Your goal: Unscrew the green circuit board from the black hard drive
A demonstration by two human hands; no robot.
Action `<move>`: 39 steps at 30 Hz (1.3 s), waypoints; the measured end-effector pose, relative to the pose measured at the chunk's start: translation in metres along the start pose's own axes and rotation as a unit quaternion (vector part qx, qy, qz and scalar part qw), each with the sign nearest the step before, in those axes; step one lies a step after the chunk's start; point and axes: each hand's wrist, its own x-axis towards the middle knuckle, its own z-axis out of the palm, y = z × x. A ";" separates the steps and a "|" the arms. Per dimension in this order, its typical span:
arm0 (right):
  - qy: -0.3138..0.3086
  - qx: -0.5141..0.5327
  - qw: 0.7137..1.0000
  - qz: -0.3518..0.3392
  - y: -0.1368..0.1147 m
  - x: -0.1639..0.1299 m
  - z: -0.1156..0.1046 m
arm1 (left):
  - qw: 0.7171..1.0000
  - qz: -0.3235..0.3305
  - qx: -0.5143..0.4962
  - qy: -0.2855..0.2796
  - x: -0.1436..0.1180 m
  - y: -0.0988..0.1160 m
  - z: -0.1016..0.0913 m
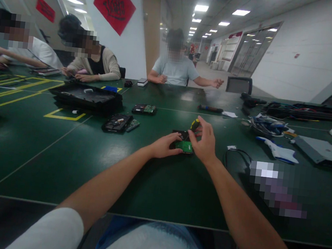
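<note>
A hard drive (184,146) with a green circuit board facing up lies on the green table before me. My left hand (166,145) grips its left side, thumb at the near edge and fingers at the far edge. A screwdriver (195,124) with a yellow and black handle is in my right hand (205,140). It stands tilted over the drive, its tip down by the board; whether the tip sits in a screw cannot be made out. Beyond my left hand lie an opened hard drive (117,122), a loose plate-like part (132,125) and another hard drive (144,109).
A black tray (87,96) stands at the left. On the right are a blurred-out object (275,189) with a cable, a white and blue glove (277,149), a grey metal box (325,150) and bundled cables (266,125). A person (175,67) sits opposite; two others sit left.
</note>
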 end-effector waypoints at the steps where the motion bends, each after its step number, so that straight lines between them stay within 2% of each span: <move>1: -0.002 -0.002 1.000 -0.001 0.000 0.000 0.000 | 1.000 0.001 0.000 0.000 0.000 0.001 0.000; 30: 0.011 -0.012 1.000 0.015 0.002 0.000 0.001 | 1.000 -0.008 -0.006 0.000 -0.001 0.002 -0.001; 39: 0.004 -0.017 1.000 -0.002 0.000 0.001 0.000 | 1.000 -0.003 -0.006 0.001 -0.001 0.001 0.000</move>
